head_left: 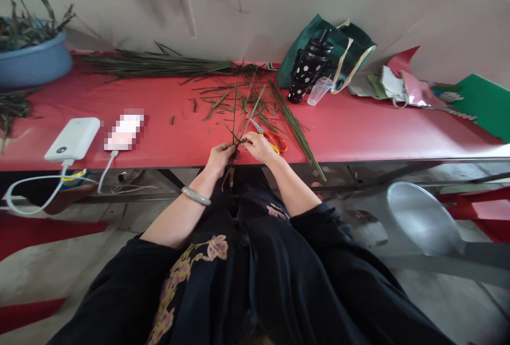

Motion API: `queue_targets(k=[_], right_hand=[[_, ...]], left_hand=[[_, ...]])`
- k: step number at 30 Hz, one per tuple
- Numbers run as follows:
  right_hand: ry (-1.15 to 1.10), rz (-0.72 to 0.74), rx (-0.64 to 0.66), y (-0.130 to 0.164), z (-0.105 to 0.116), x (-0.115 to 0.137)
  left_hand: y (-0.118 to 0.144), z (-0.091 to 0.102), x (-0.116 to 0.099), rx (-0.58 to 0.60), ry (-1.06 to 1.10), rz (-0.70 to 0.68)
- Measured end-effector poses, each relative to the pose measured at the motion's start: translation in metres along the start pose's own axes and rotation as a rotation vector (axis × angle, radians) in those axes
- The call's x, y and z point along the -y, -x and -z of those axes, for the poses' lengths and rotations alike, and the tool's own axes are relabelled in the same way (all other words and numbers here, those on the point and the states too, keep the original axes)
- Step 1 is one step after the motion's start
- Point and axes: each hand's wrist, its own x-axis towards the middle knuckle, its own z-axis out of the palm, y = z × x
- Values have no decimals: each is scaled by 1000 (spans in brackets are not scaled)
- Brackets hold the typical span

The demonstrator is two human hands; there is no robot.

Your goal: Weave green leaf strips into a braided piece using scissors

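Long, narrow green leaf strips [235, 106] rise from between my two hands at the table's front edge. My left hand [222, 158] is closed around their lower part, and some ends hang below it. Close beside it, my right hand [255, 146] pinches a strip that crosses the others. Its fingertips almost touch the left hand's. Scissors with red and yellow handles [279, 142] lie just behind my right hand, partly covered by it. Short cut leaf pieces [219, 101] are scattered on the red table behind both hands.
On the red table [167, 143] lie a power bank [75, 137], a phone [124, 131], a long leaf bundle [159, 64] and a smaller one [298, 127]. A black flowered tumbler [306, 71], plastic cup [319, 91] and green bag [292, 52] stand behind. A blue basin [35, 60] sits left.
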Motion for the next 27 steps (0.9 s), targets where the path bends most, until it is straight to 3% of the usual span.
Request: queue_targets(k=[3,7,12,19,23,27], right_hand=[[-67,55,-15,1,-3,-2],[-166,-14,8,4,-5,-4],[-267,-39,76,5,-4,-6],[-8,55,127,3,2,-1],[67,117,17,5,-4,4],[21,61,-176,10,-23,8]], left_hand=[[3,0,-3,38,-6,12],[7,1,-9,106,-22,32],[8,1,-11,91,-39,55],[6,1,-10,65,4,62],[5,-1,-6,25,41,37],[4,-3,-2,-32,93,-5]])
